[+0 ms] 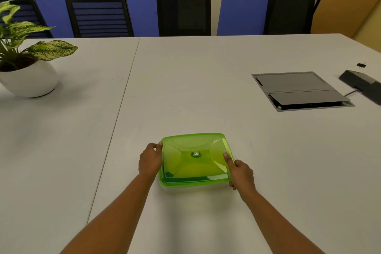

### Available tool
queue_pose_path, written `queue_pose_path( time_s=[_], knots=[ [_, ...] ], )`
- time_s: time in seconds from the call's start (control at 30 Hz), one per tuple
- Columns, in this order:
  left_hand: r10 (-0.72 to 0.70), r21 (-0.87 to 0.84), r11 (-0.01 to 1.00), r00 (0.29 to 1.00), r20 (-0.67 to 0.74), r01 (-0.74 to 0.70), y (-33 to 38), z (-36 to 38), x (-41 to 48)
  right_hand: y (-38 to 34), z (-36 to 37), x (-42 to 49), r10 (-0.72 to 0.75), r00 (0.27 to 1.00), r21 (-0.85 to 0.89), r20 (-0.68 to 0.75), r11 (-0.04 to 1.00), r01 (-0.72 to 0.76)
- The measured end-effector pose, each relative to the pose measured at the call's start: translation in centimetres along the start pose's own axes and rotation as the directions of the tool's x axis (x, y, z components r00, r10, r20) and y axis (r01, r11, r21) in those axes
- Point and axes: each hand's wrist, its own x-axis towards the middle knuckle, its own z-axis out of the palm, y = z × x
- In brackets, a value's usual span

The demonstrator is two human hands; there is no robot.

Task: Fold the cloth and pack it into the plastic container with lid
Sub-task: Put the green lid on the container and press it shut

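Note:
A square plastic container with a translucent green lid sits on the white table, near its front edge. The lid lies on top of the container and bears a round sticker in its middle. My left hand grips the container's left side, thumb at the lid's rim. My right hand holds the right side, thumb resting on the lid. A yellowish shape shows dimly through the lid; I cannot tell whether it is the cloth.
A potted plant in a white pot stands at the far left. A grey cable hatch is set into the table at the right, with a dark box beside it. Several black chairs line the far edge.

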Motion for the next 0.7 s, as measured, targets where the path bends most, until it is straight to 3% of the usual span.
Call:
queue_pose_path(
  time_s=[0.17,0.4,0.7],
  knots=[
    [-0.098,-0.027,0.995,0.995,0.011,0.099,-1.7,0.0,-1.7,-0.6,0.9,-0.4,0.02,0.999,0.043,-0.039,0.999,-0.018],
    [-0.166,0.073,0.984,0.986,0.023,0.164,-1.3,-0.2,-2.6,-1.2,1.8,-0.8,0.024,0.998,0.039,-0.055,0.999,-0.022],
    [-0.063,0.139,0.988,0.998,-0.001,0.063,-1.8,0.3,-1.9,-1.3,1.8,-0.5,0.01,0.999,0.015,-0.047,1.0,-0.009]
  ],
)
